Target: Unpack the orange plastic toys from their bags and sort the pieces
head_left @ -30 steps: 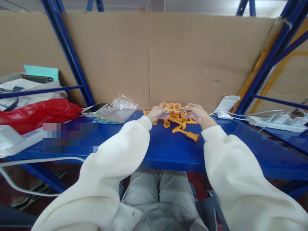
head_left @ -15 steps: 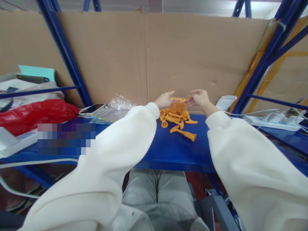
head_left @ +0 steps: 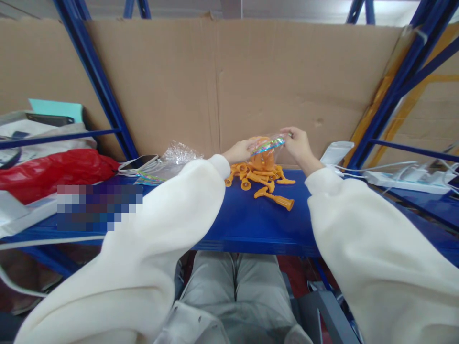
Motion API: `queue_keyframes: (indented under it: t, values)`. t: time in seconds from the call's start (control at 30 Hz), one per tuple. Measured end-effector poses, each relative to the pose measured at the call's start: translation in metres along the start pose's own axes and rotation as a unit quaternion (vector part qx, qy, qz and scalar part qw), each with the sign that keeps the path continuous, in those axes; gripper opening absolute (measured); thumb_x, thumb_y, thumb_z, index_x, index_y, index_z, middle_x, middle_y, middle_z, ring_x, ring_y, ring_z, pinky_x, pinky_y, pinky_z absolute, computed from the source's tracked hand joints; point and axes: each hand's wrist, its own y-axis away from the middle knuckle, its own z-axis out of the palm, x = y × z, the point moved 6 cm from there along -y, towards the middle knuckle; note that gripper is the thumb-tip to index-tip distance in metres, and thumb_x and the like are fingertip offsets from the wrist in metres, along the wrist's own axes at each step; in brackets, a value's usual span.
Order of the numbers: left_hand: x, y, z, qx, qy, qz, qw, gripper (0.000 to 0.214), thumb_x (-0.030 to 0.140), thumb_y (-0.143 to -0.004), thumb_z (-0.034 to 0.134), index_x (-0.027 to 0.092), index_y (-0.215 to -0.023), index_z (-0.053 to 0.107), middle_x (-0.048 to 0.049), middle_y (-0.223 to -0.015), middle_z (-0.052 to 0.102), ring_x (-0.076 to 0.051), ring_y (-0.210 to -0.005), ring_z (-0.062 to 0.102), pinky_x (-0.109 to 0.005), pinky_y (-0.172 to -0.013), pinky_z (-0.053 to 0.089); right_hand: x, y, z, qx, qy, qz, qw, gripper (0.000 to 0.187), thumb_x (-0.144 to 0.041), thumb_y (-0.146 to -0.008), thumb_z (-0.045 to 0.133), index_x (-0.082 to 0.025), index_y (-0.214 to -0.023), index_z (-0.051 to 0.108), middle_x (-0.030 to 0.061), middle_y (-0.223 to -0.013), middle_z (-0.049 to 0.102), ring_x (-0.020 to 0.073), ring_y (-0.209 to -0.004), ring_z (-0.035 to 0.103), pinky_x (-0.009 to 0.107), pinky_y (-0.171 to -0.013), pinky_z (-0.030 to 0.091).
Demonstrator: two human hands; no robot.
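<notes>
A clear plastic bag (head_left: 269,145) with a colourful shiny edge is held up between my two hands, with orange toy pieces showing through it. My left hand (head_left: 239,151) is closed on the bag's left side, and my right hand (head_left: 298,144) pinches its right side. Below lies a pile of orange plastic toy hammers (head_left: 256,176), some with round, cup-like ends. One orange toy hammer (head_left: 275,198) lies apart, nearer the front of the blue table (head_left: 251,224).
Left of my hands lie a crumpled clear plastic bag (head_left: 175,160) and a phone (head_left: 141,162) with a white cable. A red bag (head_left: 60,172) is farther left. On the right is a white power strip (head_left: 409,180). A cardboard sheet (head_left: 251,76) stands behind, between blue posts.
The bag has been lifted and turned so its colourful edge shows. My left hand has moved slightly left, and more orange pieces show at the pile's left side.
</notes>
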Motion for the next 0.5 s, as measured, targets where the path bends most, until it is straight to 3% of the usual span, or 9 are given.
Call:
queue_keyframes:
  t: [0.1,0.27,0.4,0.5]
  values:
    - [-0.001,0.000,-0.004,0.014,0.001,0.013,1.000,0.047,0.017,-0.080,0.068,0.013,-0.127,0.064,-0.0132,-0.142,0.059,-0.027,-0.144,0.041,-0.037,-0.123,0.023,-0.009,0.004,-0.004,0.026,0.005,-0.023,0.999,0.017,-0.015,-0.083,0.052,-0.019,-0.089,0.068,0.0069,-0.102,0.072,0.0206,-0.105,0.064,0.039,-0.100,0.047]
    - [-0.005,-0.001,-0.005,0.029,-0.011,0.059,0.998,0.052,0.014,-0.083,0.061,0.020,-0.135,0.060,-0.0067,-0.148,0.054,-0.023,-0.147,0.036,-0.039,-0.124,0.020,-0.019,0.012,0.000,0.030,-0.021,-0.084,0.996,0.019,-0.029,-0.091,0.053,-0.022,-0.097,0.069,0.0068,-0.111,0.072,0.0198,-0.115,0.062,0.038,-0.104,0.046]
    - [-0.019,-0.004,0.000,-0.021,-0.043,0.067,0.997,0.049,0.011,-0.082,0.060,0.015,-0.131,0.063,-0.0106,-0.142,0.060,-0.026,-0.141,0.045,-0.042,-0.123,0.024,-0.008,0.011,0.006,-0.013,-0.015,-0.108,0.994,0.027,-0.041,-0.091,0.058,-0.021,-0.105,0.069,0.0089,-0.116,0.070,0.0233,-0.117,0.061,0.042,-0.107,0.045]
    - [-0.021,-0.006,-0.009,0.000,-0.060,0.106,0.993,0.051,0.012,-0.085,0.057,0.015,-0.135,0.059,-0.0096,-0.143,0.058,-0.024,-0.141,0.045,-0.042,-0.123,0.023,0.006,0.008,0.005,-0.009,-0.033,-0.133,0.990,0.047,-0.050,-0.088,0.061,-0.024,-0.127,0.059,0.0105,-0.132,0.062,0.0256,-0.125,0.057,0.046,-0.109,0.043]
